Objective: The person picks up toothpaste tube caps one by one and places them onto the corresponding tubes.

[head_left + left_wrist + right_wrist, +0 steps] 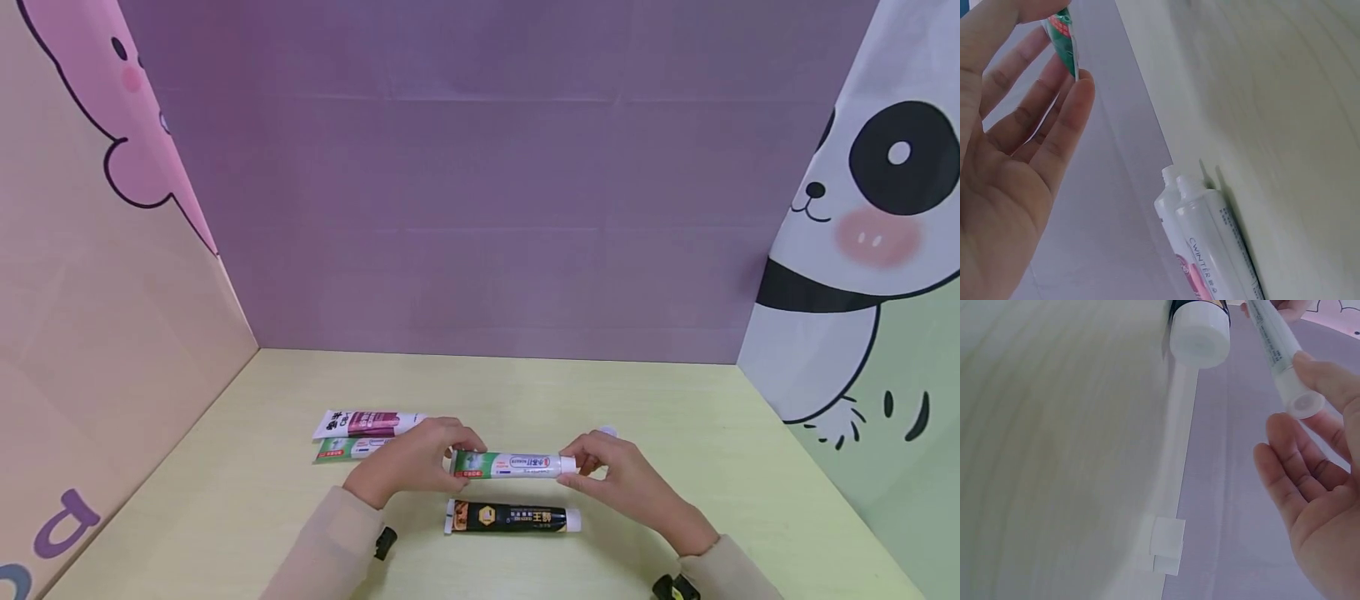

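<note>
A green-and-white toothpaste tube (pixel 517 465) is stretched sideways between both hands, its printed face showing in the head view. My left hand (pixel 420 457) pinches its flat crimped end at the left, thumb on the near side. At the right, my right hand (pixel 626 479) pinches the white cap (pixel 1305 403) between thumb and index finger; the other fingers are loosely bent in the right wrist view. Closer to me, a black toothpaste tube (pixel 513 517) lies on the table, roughly parallel to the held one, with its white cap (pixel 1200 336) to the right.
Behind my left hand lie a purple-and-white tube (pixel 375 423) and another green tube (pixel 348 450), partly covered by the hand. A white end (pixel 607 431) shows past my right hand. The pale table (pixel 300 379) meets a purple back wall (pixel 495 208) and patterned side panels.
</note>
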Tool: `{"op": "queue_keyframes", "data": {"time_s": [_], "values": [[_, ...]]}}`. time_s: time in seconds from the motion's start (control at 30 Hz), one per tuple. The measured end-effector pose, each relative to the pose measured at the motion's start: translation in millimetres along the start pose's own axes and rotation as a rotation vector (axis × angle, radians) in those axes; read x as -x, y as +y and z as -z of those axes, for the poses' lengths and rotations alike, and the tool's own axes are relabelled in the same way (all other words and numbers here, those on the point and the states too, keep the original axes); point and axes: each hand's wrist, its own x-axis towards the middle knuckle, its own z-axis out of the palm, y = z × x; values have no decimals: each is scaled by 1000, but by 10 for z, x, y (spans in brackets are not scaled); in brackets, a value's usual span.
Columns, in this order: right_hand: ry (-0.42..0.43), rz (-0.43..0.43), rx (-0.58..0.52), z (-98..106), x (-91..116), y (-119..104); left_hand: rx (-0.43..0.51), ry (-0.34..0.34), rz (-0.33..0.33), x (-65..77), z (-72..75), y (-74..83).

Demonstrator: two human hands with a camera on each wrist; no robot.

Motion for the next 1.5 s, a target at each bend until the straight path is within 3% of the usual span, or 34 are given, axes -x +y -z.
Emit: {"op": "queue_keyframes", "data": {"time_s": [0.27,0.53,0.73,1.0,1.5], "values": [[-95,-98,12,-10,5,-4,-20,-21,1,-36,-97,-54],[-182,-169,60,-69,-4,42,16,-46,78,-33,-134,-74],[-224,-210,69,-81,-38,56,53,-63,87,-39,-161,-120],[-304,-227,50,-84,-69,29,81,-99,87,-64,-207,-172],[-350,-223,52,-93,-71,57,89,-142,107,-66,-187,-121]]}}
